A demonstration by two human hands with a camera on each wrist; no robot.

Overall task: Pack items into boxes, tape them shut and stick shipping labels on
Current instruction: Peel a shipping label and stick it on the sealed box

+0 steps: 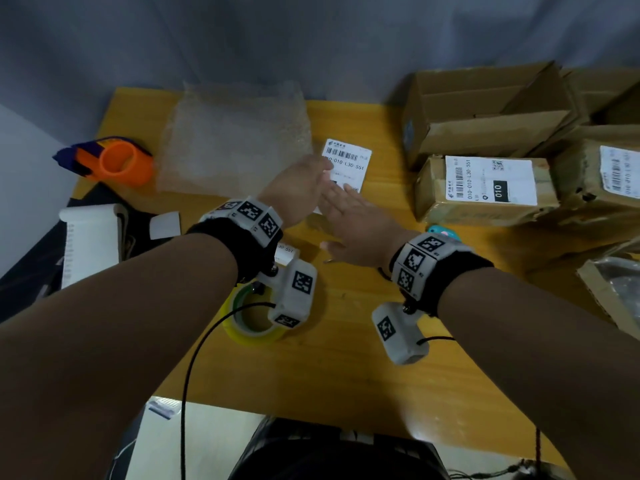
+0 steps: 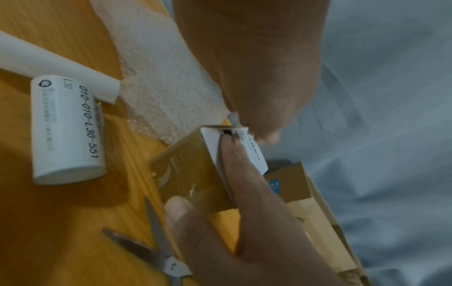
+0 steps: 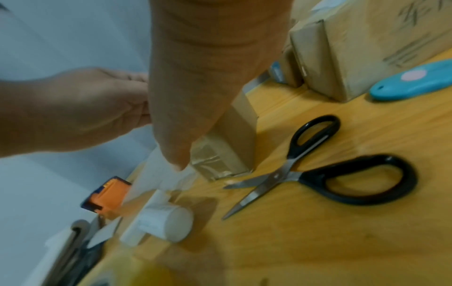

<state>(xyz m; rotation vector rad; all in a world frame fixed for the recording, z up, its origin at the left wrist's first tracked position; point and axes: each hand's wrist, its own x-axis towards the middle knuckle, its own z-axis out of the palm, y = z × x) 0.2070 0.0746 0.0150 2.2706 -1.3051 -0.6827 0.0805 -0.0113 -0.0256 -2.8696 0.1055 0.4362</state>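
Both forearms reach across the wooden table (image 1: 346,368). Right hand (image 1: 356,225) lies flat, fingers straight, on the small taped box (image 2: 193,181); left hand (image 1: 298,188) pinches its shipping label (image 1: 348,164) at mid-table. Scissors (image 3: 315,164) lie near.

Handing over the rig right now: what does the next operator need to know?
Left hand: fingertips at the far edge of the label; grip unclear.
Right hand: straight fingers press the label, thumb on the side of the small box.
Done: small box taped; a labelled box sits at right.
Left: smooth this label down; the open box looks unsealed.
Scissors and tape roll lie close by.
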